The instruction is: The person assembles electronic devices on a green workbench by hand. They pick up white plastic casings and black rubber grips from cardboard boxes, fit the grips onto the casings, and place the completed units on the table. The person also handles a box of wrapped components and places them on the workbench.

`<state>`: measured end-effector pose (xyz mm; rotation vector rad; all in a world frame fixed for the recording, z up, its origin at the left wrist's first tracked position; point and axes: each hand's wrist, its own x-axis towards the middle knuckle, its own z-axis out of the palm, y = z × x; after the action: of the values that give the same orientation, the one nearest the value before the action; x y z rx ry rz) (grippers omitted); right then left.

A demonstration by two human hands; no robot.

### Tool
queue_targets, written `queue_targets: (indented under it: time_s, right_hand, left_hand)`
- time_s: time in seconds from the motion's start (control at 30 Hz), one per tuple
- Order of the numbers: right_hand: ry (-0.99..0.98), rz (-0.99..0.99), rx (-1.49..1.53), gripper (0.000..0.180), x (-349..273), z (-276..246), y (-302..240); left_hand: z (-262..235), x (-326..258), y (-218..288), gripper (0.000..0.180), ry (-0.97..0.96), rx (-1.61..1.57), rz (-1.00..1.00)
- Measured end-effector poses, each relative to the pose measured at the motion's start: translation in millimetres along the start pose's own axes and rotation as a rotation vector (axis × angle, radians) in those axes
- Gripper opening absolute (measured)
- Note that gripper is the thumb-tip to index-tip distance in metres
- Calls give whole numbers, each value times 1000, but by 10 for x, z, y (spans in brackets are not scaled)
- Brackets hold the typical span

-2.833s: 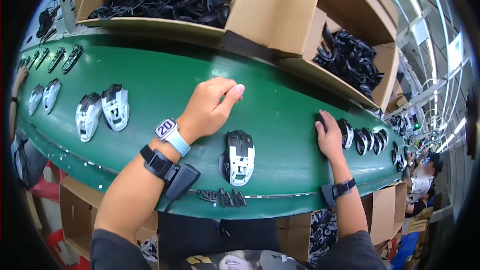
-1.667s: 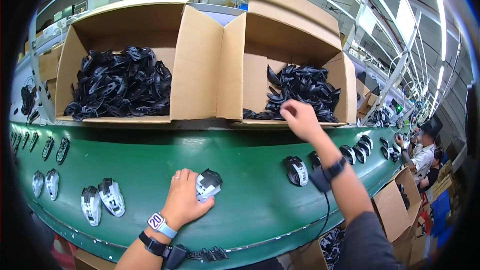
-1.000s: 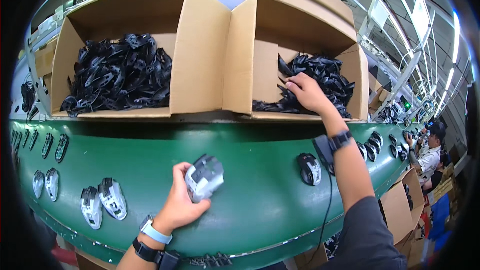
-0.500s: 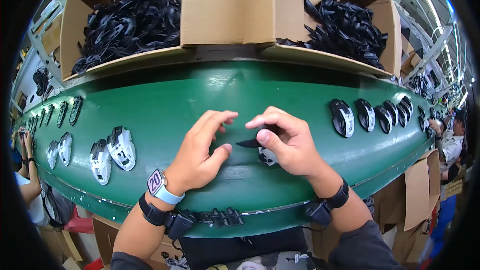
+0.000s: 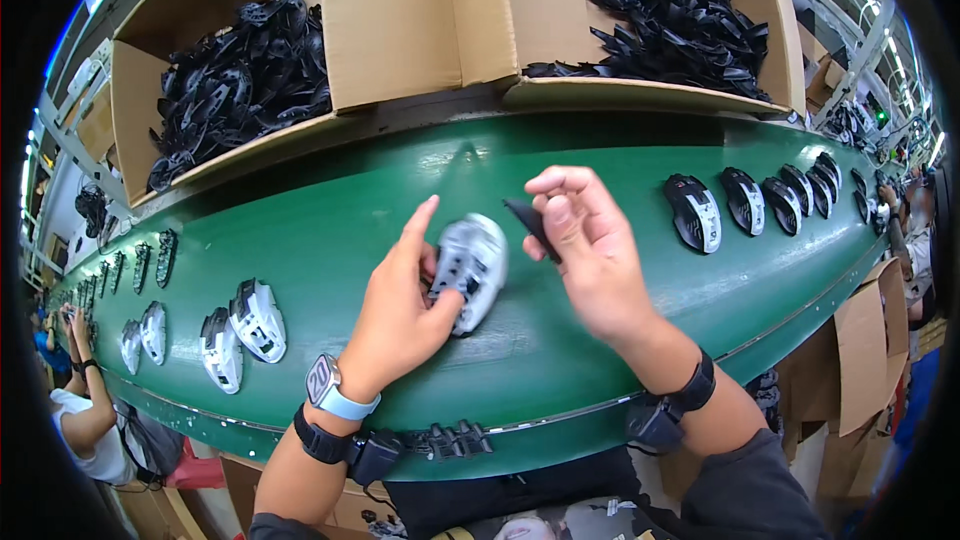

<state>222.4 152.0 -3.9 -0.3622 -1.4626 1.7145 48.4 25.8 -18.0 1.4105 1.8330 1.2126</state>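
Observation:
My left hand (image 5: 398, 298) is closed around the side of a white-and-black computer mouse body (image 5: 482, 265), thumb on its near end and index finger stretched out. The mouse body is tilted over the green belt and blurred by motion. To the right, my right hand (image 5: 590, 250) pinches a thin, pointed black plastic piece (image 5: 535, 230) between thumb and fingers. A small gap separates this piece from the mouse body.
Cardboard boxes of black plastic pieces (image 5: 245, 80) (image 5: 690, 30) stand beyond the green belt (image 5: 520, 370). White mouse bodies (image 5: 258, 320) lie at left, black-and-white mice (image 5: 692, 212) at right. Small black parts (image 5: 450, 440) sit along the near edge. Another person's hands (image 5: 75, 325) are far left.
My left hand, empty and open before, now holds the mouse body that lay under my right hand. My right hand has moved up and right with the black piece. The view has shifted slightly.

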Motion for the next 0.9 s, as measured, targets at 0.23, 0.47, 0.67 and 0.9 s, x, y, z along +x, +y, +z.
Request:
queue_targets:
  time_s: [0.23,0.47,0.67,0.9]
  right_hand:
    - [-91,-230,-245,26,-152,286,159]
    - [-193,-464,-412,36,-220,283,-16]
    - [-275,-566,-475,38,-252,291,-81]
    - [-345,-535,-423,41,-317,320,-141]
  left_hand:
    - [95,-56,-111,52,154,-500,179]
    - [29,-114,-218,57,266,-258,565]
    - [-1,-103,-271,63,296,-280,662]
    - [-95,-137,-232,62,295,-254,713]
